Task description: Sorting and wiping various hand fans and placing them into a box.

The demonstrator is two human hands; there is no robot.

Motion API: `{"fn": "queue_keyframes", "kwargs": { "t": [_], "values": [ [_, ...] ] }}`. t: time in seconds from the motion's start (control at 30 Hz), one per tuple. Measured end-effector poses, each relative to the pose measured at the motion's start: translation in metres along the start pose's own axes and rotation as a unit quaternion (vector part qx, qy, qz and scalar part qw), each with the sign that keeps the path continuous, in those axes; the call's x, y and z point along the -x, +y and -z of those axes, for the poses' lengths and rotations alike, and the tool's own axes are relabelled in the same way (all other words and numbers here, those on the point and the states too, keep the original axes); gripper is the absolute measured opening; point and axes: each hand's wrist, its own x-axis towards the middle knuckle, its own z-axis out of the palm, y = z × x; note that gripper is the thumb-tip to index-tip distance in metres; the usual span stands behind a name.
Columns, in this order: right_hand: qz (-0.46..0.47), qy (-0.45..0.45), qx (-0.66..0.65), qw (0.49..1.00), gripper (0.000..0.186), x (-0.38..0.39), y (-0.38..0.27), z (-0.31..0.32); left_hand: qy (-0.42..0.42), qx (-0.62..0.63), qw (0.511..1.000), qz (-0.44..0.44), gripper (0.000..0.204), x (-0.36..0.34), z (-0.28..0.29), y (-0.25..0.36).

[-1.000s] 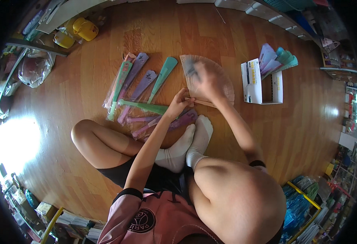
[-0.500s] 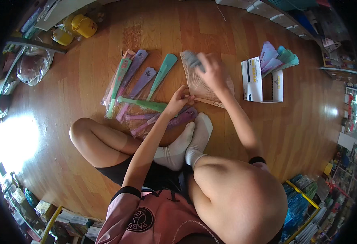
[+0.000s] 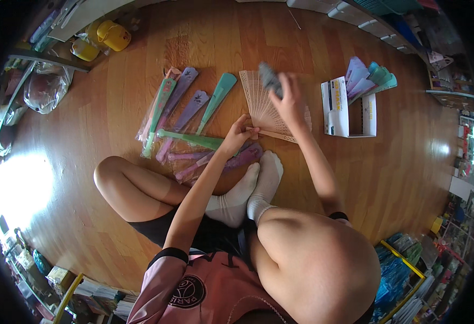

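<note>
A pale wooden folding fan with pierced slats lies spread on the floor in front of my feet. My left hand pinches it at the pivot end, where the slats meet. Over the fan's right half is my right hand, closed on a crumpled grey cloth. The cloth hangs over the fan's upper part; whether it touches the slats I cannot tell. Left of the fan lie several folded fans in clear sleeves, among them a teal fan, a purple fan and a green fan beside my left wrist.
To the right stands an open white box with purple and teal fans sticking up from it. My socked feet are close below the fan. Yellow containers sit at the far left, and loaded shelves line the sides.
My right hand, with the grey cloth, has shifted slightly right and down over the fan. My left hand keeps its place at the pivot.
</note>
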Motion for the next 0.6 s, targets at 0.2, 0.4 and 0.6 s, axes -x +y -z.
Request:
{"fn": "queue_keyframes", "kwargs": {
  "t": [0.2, 0.4, 0.6],
  "values": [
    [0.193, -0.173, -0.057, 0.964, 0.048, 0.036, -0.048, 0.03, 0.083, -0.099, 0.991, -0.018, 0.041, 0.003, 0.01, -0.008],
    [-0.139, -0.018, -0.018, 0.99, 0.044, 0.021, 0.011, 0.02, 0.015, -0.014, 0.999, 0.025, 0.04, -0.001, -0.016, 0.008],
    [0.141, -0.138, -0.045, 0.979, 0.032, 0.036, -0.053, 0.024, 0.045, -0.014, 0.998, -0.041, 0.039, 0.005, 0.009, -0.005]
  ]
}}
